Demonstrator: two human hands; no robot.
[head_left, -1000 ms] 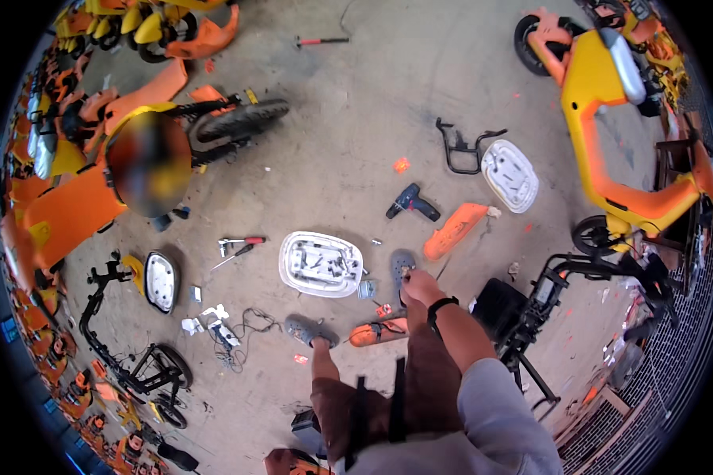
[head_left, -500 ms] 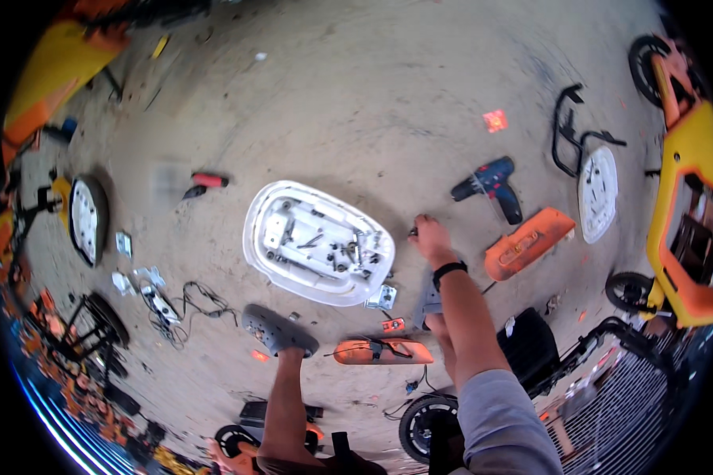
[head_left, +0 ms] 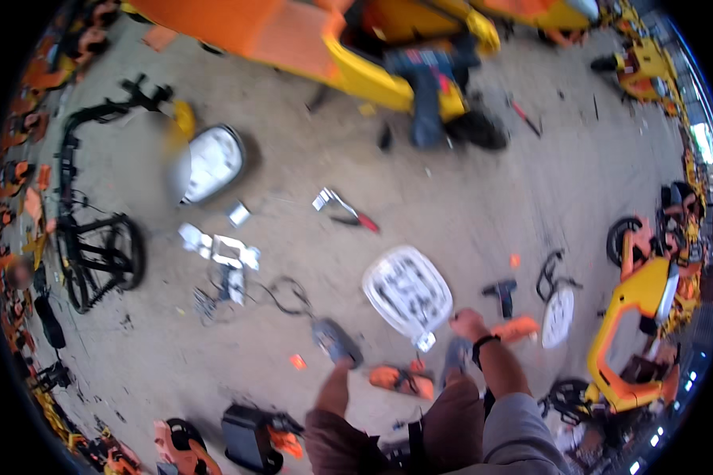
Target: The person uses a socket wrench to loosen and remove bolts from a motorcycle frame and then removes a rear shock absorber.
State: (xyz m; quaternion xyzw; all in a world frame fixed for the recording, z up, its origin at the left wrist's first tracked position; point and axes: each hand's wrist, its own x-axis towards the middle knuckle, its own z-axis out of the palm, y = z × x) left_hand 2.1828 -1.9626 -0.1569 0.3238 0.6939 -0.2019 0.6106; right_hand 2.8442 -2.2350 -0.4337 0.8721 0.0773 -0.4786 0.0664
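Observation:
My right hand [head_left: 467, 323] is low over the floor, just off the lower right edge of a white plastic tray-like shell [head_left: 421, 326]. Its fingers are curled closed; whatever is in them, if anything, is too blurred to name. A black band circles the wrist. Small metal fasteners lie inside the shell. To the right of my hand is an orange plastic part [head_left: 516, 328], with a dark cordless drill [head_left: 501, 297] just beyond it. A small silvery piece [head_left: 425, 342] lies by the shell's near edge. My left hand is out of view.
Red-handled pliers [head_left: 364, 220] lie beyond the shell. Cables [head_left: 289, 294] trail left of it. A white oval cover [head_left: 558, 318] and black bracket [head_left: 548, 273] lie right. Orange-and-yellow scooter bodies [head_left: 634, 317] stand around; a blurred, drill-shaped thing [head_left: 426, 103] overlaps one ahead.
My view has swung, so the shell and right hand sit lower and farther right, looking smaller. More scooters show ahead. The hand stays closed beside the shell.

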